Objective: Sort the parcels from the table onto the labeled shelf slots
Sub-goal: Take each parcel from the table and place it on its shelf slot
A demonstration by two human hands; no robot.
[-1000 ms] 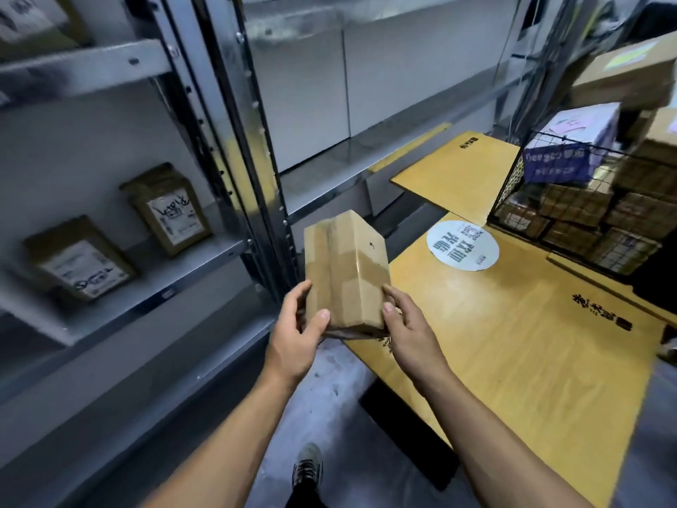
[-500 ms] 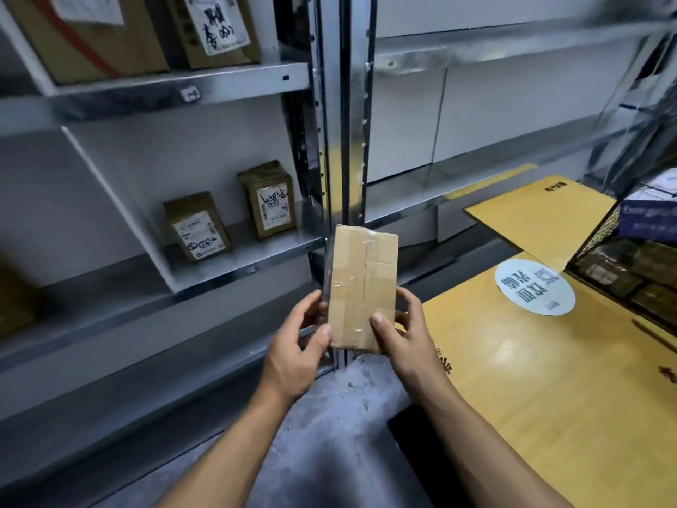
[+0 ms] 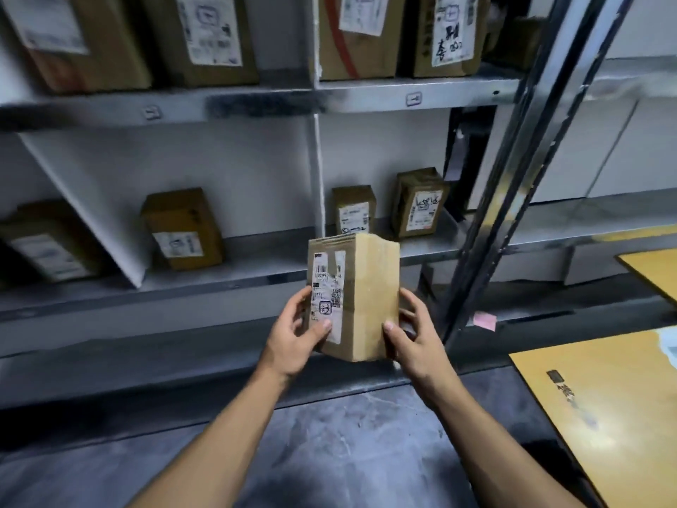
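Parcel (image 3: pixel 370 298): upright, label facing camera, before the shelf (image 3: pixel 256 265).
Hands: left (image 3: pixel 293 339) and right (image 3: pixel 414 342) grip its sides.
Desk (image 3: pixel 600 405): at right.

The parcel (image 3: pixel 361 298) sits upright between the left hand (image 3: pixel 293 335) and right hand (image 3: pixel 414 339), before the shelf (image 3: pixel 256 100), whose two levels carry other parcels (image 3: pixel 183 229), with the table (image 3: pixel 604 416) at right.

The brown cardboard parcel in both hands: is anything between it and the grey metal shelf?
Nothing visible. The brown cardboard parcel faces the grey metal shelf across open air; small labelled boxes stand further back on it.
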